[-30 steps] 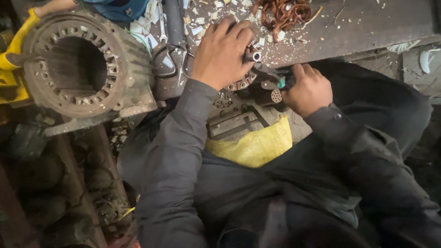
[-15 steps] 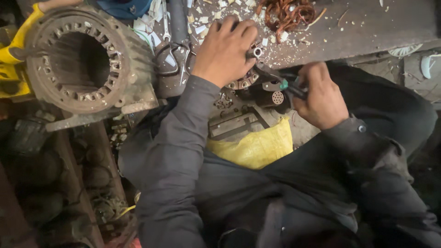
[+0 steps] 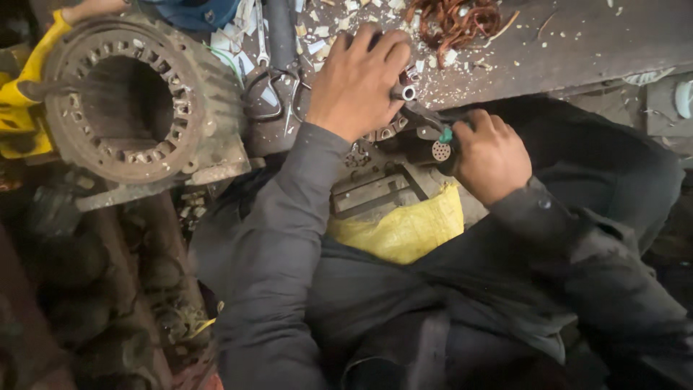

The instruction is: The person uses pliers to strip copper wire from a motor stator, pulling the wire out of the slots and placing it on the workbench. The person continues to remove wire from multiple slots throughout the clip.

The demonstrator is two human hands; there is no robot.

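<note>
The big ribbed motor housing [image 3: 141,101] sits at the desk's [image 3: 577,43] left end. At the near edge my left hand [image 3: 357,79] clamps down on a small metal part [image 3: 404,90]; my right hand [image 3: 491,155], just off the edge, grips a dark green-tipped tool [image 3: 437,141] touching it. Scissors [image 3: 271,87] lie between housing and hand.

- The motor housing [image 3: 141,101] sits at the left, on the bench [image 3: 577,43]
- The scissors [image 3: 271,90] lie between the housing and the left hand [image 3: 357,83]
- The wire coil [image 3: 455,22] lies behind both hands
- The right hand [image 3: 491,155] is right of the left hand, the small metal part [image 3: 415,130] between them
- The sack [image 3: 404,231] lies just in front of that part
</note>
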